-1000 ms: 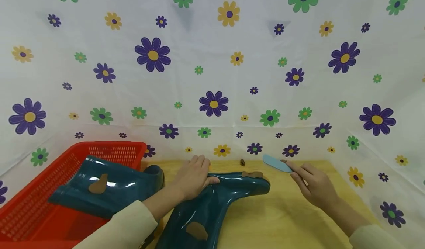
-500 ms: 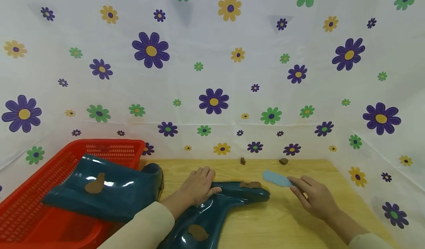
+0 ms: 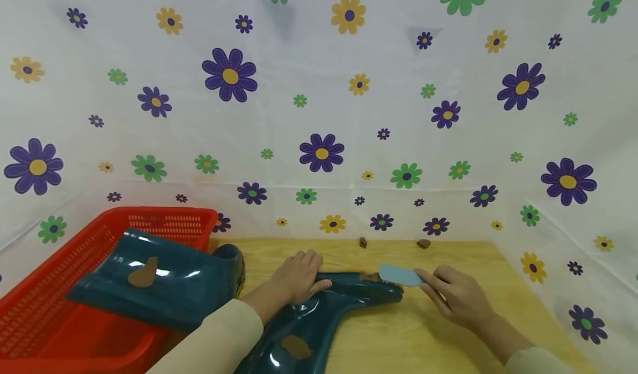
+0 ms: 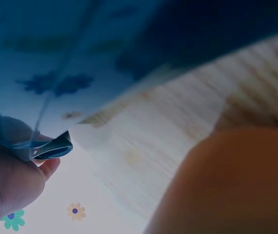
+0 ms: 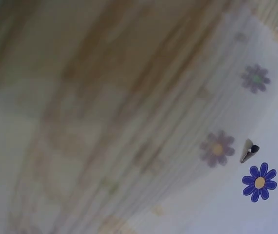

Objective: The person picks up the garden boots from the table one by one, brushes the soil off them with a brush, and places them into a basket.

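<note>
A glossy dark teal rubber boot (image 3: 319, 314) lies on its side on the wooden table, toe pointing right in the head view. My left hand (image 3: 298, 277) grips it around the heel and ankle; in the left wrist view that hand (image 4: 17, 183) shows beside the boot's blurred shaft (image 4: 144, 29). My right hand (image 3: 459, 297) pinches the handle of a light blue spatula (image 3: 400, 275). Its flat blade overlaps the toe, at the edge of a brown mud-like patch (image 3: 369, 277). Another brown patch (image 3: 296, 347) marks the shaft. The right wrist view catches neither hand nor spatula.
At left stands a red plastic basket (image 3: 166, 210), with a second teal boot (image 3: 184, 293) lying across it, also brown-patched. Two small brown lumps (image 3: 363, 242) (image 3: 423, 244) lie along the table's back edge. A flower-printed white sheet (image 3: 319, 113) surrounds the table.
The spatula and right hand came down from the back edge, leaving a brown lump there, then moved left onto the boot's toe. My left hand and the boot shifted slightly nearer.
</note>
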Action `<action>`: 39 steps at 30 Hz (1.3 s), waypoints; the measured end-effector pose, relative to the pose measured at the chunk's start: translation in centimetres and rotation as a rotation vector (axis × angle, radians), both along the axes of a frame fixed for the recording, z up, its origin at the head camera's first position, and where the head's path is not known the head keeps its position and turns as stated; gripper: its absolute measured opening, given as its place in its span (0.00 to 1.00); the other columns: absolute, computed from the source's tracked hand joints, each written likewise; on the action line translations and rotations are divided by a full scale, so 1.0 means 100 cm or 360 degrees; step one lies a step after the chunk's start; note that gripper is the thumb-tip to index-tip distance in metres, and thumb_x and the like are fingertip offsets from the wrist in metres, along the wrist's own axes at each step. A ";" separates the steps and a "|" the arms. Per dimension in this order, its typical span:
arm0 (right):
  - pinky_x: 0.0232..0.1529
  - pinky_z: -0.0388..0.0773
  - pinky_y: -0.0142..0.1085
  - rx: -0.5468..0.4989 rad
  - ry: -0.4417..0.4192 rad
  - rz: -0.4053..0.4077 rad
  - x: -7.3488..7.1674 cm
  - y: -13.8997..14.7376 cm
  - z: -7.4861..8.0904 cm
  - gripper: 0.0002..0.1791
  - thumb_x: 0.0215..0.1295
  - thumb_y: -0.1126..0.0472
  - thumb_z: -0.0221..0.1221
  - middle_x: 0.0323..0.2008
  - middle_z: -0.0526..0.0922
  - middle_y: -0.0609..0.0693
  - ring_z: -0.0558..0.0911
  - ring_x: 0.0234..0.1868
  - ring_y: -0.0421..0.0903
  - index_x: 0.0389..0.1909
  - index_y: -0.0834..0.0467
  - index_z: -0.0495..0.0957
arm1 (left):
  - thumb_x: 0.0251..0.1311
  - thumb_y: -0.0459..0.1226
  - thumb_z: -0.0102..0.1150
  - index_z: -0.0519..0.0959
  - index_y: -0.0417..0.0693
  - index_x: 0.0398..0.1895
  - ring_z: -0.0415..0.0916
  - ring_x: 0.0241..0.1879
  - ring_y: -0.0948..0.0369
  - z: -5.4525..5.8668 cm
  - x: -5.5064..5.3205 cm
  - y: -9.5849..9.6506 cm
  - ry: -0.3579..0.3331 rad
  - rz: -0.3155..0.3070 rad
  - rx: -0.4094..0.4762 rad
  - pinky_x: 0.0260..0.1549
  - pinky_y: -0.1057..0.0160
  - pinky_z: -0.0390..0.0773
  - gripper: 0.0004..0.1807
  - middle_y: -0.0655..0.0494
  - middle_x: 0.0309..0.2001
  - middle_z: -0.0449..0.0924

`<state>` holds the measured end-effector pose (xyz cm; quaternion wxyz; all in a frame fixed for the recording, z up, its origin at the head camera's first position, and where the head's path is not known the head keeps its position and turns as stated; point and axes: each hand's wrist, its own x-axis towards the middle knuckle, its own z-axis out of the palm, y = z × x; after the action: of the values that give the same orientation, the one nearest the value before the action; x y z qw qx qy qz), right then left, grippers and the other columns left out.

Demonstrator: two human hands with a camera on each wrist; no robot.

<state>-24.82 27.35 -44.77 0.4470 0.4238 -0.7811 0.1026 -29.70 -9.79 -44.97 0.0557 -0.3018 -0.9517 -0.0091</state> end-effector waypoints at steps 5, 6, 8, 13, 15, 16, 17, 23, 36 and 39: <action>0.23 0.58 0.22 -0.0003 0.0018 0.0029 -0.004 -0.004 0.001 0.24 0.80 0.49 0.45 0.25 0.69 0.43 0.60 0.24 0.32 0.47 0.59 0.87 | 0.72 0.62 0.44 0.68 0.46 0.54 0.70 0.48 0.53 0.001 -0.004 -0.001 0.0008 -0.0010 0.0009 0.51 0.51 0.76 0.29 0.50 0.50 0.71; 0.23 0.58 0.22 -0.0002 0.0022 0.0030 -0.005 -0.004 0.002 0.24 0.80 0.49 0.45 0.25 0.69 0.44 0.60 0.24 0.33 0.47 0.60 0.87 | 0.72 0.62 0.43 0.68 0.47 0.54 0.70 0.48 0.53 0.001 -0.005 -0.001 0.0014 -0.0013 0.0011 0.50 0.51 0.76 0.29 0.50 0.50 0.71; 0.23 0.58 0.22 0.0005 0.0024 0.0026 -0.005 -0.005 0.001 0.24 0.80 0.49 0.45 0.25 0.69 0.44 0.61 0.24 0.33 0.48 0.59 0.86 | 0.71 0.62 0.43 0.68 0.47 0.54 0.70 0.48 0.53 0.000 -0.006 -0.001 0.0005 -0.0016 0.0024 0.50 0.51 0.76 0.29 0.50 0.49 0.71; 0.23 0.60 0.22 0.0006 0.0028 0.0037 -0.007 -0.011 -0.001 0.24 0.80 0.49 0.45 0.25 0.70 0.44 0.62 0.24 0.34 0.48 0.60 0.86 | 0.71 0.63 0.42 0.68 0.46 0.54 0.70 0.47 0.52 -0.003 -0.008 -0.003 -0.0016 -0.0028 0.0038 0.49 0.50 0.76 0.30 0.50 0.49 0.71; 0.22 0.60 0.22 -0.0011 0.0042 0.0056 -0.009 -0.017 0.000 0.25 0.80 0.49 0.45 0.25 0.70 0.44 0.62 0.24 0.34 0.47 0.60 0.87 | 0.71 0.63 0.42 0.68 0.46 0.54 0.70 0.46 0.53 -0.002 -0.009 -0.004 -0.0002 -0.0033 0.0036 0.48 0.51 0.76 0.30 0.51 0.48 0.71; 0.22 0.60 0.22 -0.0018 0.0046 0.0076 -0.010 -0.021 0.000 0.24 0.80 0.49 0.45 0.25 0.70 0.44 0.62 0.24 0.34 0.47 0.60 0.87 | 0.71 0.62 0.43 0.68 0.46 0.54 0.70 0.46 0.53 -0.002 -0.009 -0.004 0.0005 -0.0032 0.0035 0.48 0.51 0.76 0.30 0.51 0.48 0.70; 0.23 0.60 0.22 -0.0017 0.0051 0.0094 -0.011 -0.025 0.000 0.24 0.80 0.49 0.45 0.25 0.70 0.44 0.62 0.24 0.34 0.48 0.60 0.86 | 0.71 0.62 0.43 0.68 0.46 0.54 0.69 0.46 0.53 -0.001 -0.008 -0.004 0.0009 -0.0031 0.0035 0.48 0.51 0.75 0.29 0.51 0.47 0.70; 0.22 0.60 0.22 -0.0039 -0.0028 0.0094 -0.009 -0.039 0.004 0.24 0.80 0.50 0.46 0.26 0.71 0.44 0.62 0.24 0.34 0.50 0.61 0.85 | 0.71 0.61 0.44 0.67 0.47 0.53 0.66 0.43 0.55 0.005 -0.001 -0.002 -0.0015 -0.0025 0.0004 0.45 0.54 0.74 0.28 0.52 0.45 0.68; 0.22 0.58 0.22 -0.0021 0.0044 0.0094 -0.009 -0.021 0.006 0.24 0.80 0.48 0.46 0.25 0.70 0.44 0.59 0.24 0.32 0.47 0.59 0.87 | 0.72 0.60 0.44 0.68 0.45 0.52 0.68 0.43 0.55 0.012 0.006 -0.002 -0.0014 -0.0039 -0.0012 0.46 0.53 0.76 0.27 0.50 0.47 0.70; 0.22 0.58 0.23 0.0011 0.0073 0.0116 -0.011 -0.037 0.003 0.23 0.80 0.49 0.46 0.24 0.70 0.44 0.60 0.24 0.34 0.47 0.59 0.87 | 0.72 0.60 0.44 0.68 0.45 0.52 0.67 0.43 0.55 0.011 0.006 -0.001 -0.0036 -0.0047 -0.0003 0.46 0.53 0.76 0.27 0.50 0.47 0.70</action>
<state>-25.96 23.61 -44.47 0.4592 0.4559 -0.7550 0.1063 -29.13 -9.93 -43.88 0.0446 -0.3156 -0.9478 -0.0125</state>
